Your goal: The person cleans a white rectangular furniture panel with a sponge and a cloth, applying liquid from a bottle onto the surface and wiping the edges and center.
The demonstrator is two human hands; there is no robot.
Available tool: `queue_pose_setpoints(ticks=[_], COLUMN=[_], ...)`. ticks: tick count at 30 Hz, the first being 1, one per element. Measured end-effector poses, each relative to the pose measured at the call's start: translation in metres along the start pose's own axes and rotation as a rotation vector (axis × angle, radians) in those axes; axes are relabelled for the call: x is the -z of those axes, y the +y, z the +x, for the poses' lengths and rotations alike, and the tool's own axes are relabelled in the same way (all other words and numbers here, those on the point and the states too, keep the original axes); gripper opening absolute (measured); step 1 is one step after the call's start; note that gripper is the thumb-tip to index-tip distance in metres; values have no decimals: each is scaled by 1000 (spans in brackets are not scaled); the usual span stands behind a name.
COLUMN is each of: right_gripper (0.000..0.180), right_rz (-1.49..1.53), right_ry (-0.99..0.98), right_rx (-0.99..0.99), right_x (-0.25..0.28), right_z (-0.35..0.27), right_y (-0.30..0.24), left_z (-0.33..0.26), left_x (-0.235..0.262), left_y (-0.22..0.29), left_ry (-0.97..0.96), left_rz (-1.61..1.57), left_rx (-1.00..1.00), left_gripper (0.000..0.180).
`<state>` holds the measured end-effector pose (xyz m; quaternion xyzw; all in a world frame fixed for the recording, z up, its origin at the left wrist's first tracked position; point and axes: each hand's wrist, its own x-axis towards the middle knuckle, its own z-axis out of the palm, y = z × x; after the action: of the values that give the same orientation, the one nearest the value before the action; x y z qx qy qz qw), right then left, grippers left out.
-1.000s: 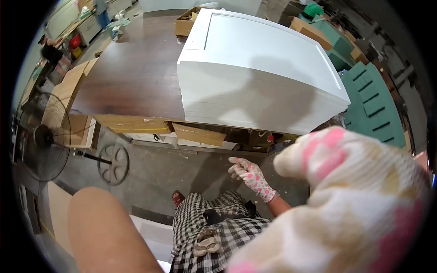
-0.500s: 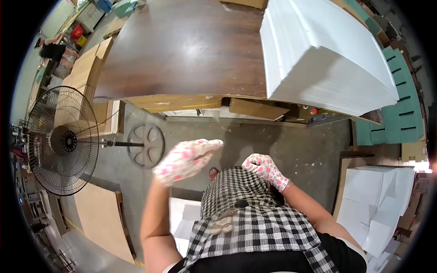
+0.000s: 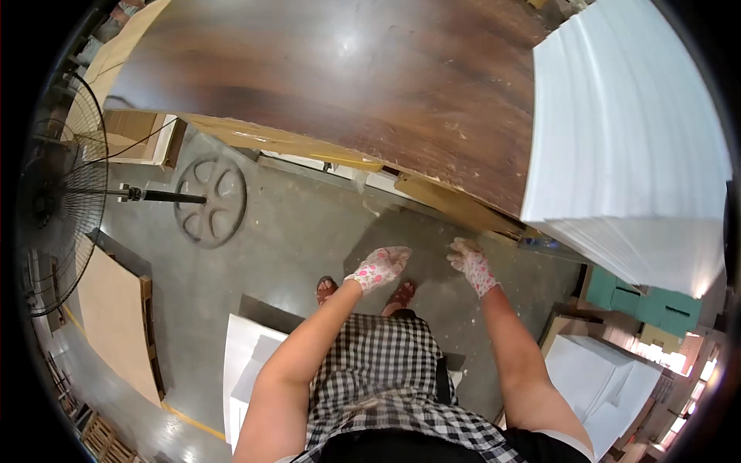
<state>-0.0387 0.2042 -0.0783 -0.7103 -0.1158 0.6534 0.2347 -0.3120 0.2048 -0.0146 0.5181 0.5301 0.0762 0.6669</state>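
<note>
Both my hands wear white gloves with pink spots, held in the air over the grey floor before the table. My left hand [image 3: 380, 268] is above my sandalled feet, its fingers stretched to the right and nothing in it. My right hand [image 3: 472, 265] hangs just short of the table's near edge, fingers loosely bent and slightly apart, with nothing visible in them. Neither hand touches anything. A tall stack of white sheets [image 3: 610, 147] stands to the right on the dark brown wooden table [image 3: 332, 85], nearest my right hand.
A black standing fan [image 3: 69, 189] with a round base [image 3: 211, 202] is at left. Below it lies a tan board [image 3: 116, 324] on a pallet. White sheets [image 3: 243, 363] are low beside my left arm, more white board [image 3: 594, 378] at right. Green blocks [image 3: 644, 301] stand beyond the stack.
My view has shifted and turned, so the white stack looks closer and the fan farther left. Both arms have reached forward, and my right hand has loosened from a curled shape.
</note>
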Motion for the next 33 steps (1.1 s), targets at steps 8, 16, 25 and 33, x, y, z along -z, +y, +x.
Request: queue_pose_setpoints(ticks=[8,16,25,33], right_gripper=[23,28,28,23], right_rz=[256,-144,-475,-1009], right_ry=[4,-253,-417,-77], right_rx=[255,242,194,1275], right_x=[34,-2,-38,-55], right_z=[-2,-95,-153,-172], right_y=[-32,-24,-38,-72], left_z=[37,-1,28,-27], left_x=[13,18,-89,-102], left_y=[6,12,-29,12], left_ry=[351,77,371,622], left_rz=[120,-19,73,-6], left_rx=[-163,-192,-53,-160], left_gripper=[33,33,82,65])
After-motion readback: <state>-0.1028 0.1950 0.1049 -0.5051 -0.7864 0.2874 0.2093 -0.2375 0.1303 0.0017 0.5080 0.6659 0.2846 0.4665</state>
